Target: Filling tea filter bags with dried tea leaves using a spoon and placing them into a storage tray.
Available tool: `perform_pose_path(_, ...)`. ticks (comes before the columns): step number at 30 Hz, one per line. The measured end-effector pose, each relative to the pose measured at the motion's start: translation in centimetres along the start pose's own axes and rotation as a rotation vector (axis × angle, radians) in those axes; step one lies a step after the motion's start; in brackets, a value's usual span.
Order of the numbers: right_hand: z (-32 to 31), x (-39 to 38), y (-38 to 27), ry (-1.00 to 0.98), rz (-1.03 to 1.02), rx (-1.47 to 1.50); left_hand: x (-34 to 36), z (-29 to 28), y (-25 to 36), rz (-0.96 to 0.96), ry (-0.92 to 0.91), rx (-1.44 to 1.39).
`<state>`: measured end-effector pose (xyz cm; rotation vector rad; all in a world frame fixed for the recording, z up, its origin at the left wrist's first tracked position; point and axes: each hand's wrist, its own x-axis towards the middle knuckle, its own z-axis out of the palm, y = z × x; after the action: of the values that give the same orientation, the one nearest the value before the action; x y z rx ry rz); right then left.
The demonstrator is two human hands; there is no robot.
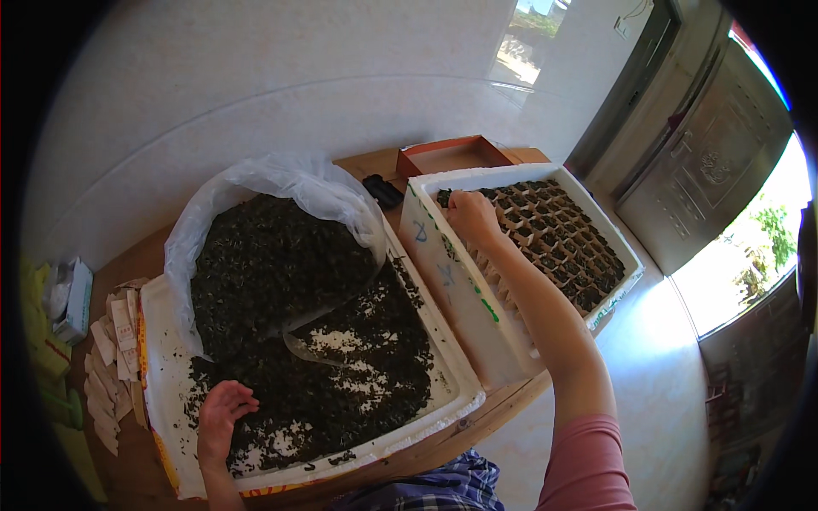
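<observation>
My left hand (pixel 227 416) is over the near left part of a shallow white foam tray (pixel 464 393), its fingers loosely curved and apart, with nothing seen in them. Dark dried leaves (pixel 383 358), like loose tea, lie scattered in the tray beside it. A clear plastic bag (pixel 298 180) full of the same leaves stands open in the tray's far part. My right hand (pixel 471 215) reaches into a deep white foam box (pixel 460 298), fingers bunched downward at its far left corner. What they pinch is hidden. Rows of open paper packets (pixel 554 230) holding dark leaves fill the box.
Flat paper packets (pixel 111 349) lie left of the tray, near a light-blue box (pixel 73 300). Behind the foam box is an orange-brown box lid (pixel 452 155), with a black object (pixel 383 192) beside it. A wall backs the wooden table (pixel 511 396); an open door stands right.
</observation>
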<state>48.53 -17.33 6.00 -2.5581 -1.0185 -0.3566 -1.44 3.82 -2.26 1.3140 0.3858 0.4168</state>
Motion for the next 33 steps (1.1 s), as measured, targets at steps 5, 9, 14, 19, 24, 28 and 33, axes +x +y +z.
perform_pose_path(5,0.4,0.5,1.0,-0.030,-0.106,-0.142,0.1,0.7,0.6,0.008,0.005,0.011)
perform_pose_path(9,0.4,1.7,2.7,-0.098,-0.154,-0.187,0.2,0.4,0.5,0.040,-0.070,0.029)
perform_pose_path(14,0.1,1.7,1.0,-0.180,-0.121,-0.172,0.0,0.3,0.6,0.014,-0.059,0.037)
perform_pose_path(19,0.9,1.7,2.0,-0.078,-0.100,-0.170,0.2,0.6,0.7,-0.023,-0.044,-0.009)
perform_pose_path(24,1.1,1.7,2.1,-0.078,-0.105,-0.152,0.1,0.2,0.5,-0.006,-0.051,0.036)
perform_pose_path(28,1.6,1.3,2.6,-0.025,-0.117,-0.102,0.2,0.4,0.7,-0.019,-0.065,0.039)
perform_pose_path(33,-0.1,0.6,2.9,0.010,-0.129,-0.040,-0.2,0.6,0.6,-0.024,-0.074,0.037)
